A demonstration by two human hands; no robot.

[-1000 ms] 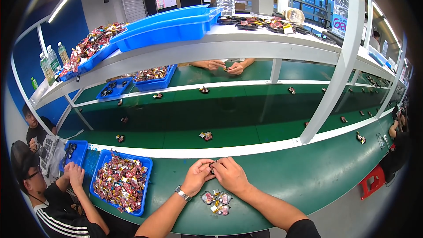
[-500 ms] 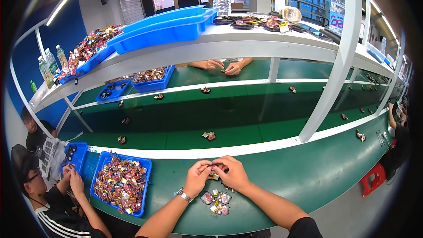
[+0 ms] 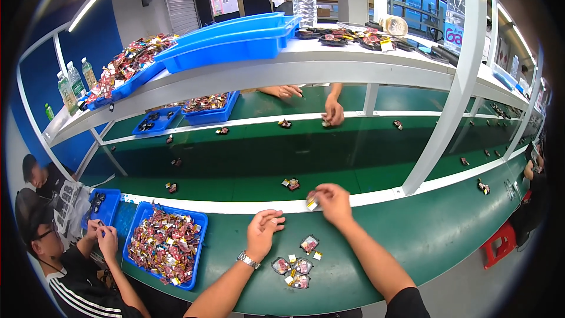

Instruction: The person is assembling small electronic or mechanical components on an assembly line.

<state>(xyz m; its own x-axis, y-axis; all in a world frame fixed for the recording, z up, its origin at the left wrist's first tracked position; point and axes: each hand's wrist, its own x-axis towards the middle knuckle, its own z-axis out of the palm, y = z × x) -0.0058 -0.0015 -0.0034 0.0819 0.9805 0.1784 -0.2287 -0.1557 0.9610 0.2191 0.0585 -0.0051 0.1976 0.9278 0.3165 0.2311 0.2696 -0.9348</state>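
My right hand (image 3: 332,200) reaches forward over the white rail and pinches a small packet (image 3: 312,204) with a yellow tag at its fingertips. My left hand (image 3: 263,232) hovers palm up over the green bench with fingers loosely spread, holding nothing; a watch sits on that wrist. A small pile of dark red packets and yellow tags (image 3: 296,261) lies on the bench just in front of me, between my forearms. One packet pair (image 3: 290,184) rests on the green conveyor belt just beyond my right hand.
A blue tray (image 3: 198,222) full of red packets sits at my left. A seated person (image 3: 70,259) works at lower left. Across the belt another person's hands (image 3: 329,109) place items. Small packets dot the conveyor. A white post (image 3: 438,123) rises at right; shelves above hold blue trays and bottles.
My hands were together over the pile. They have separated: the right hand has moved forward toward the belt with a packet, and the left has opened, palm up.
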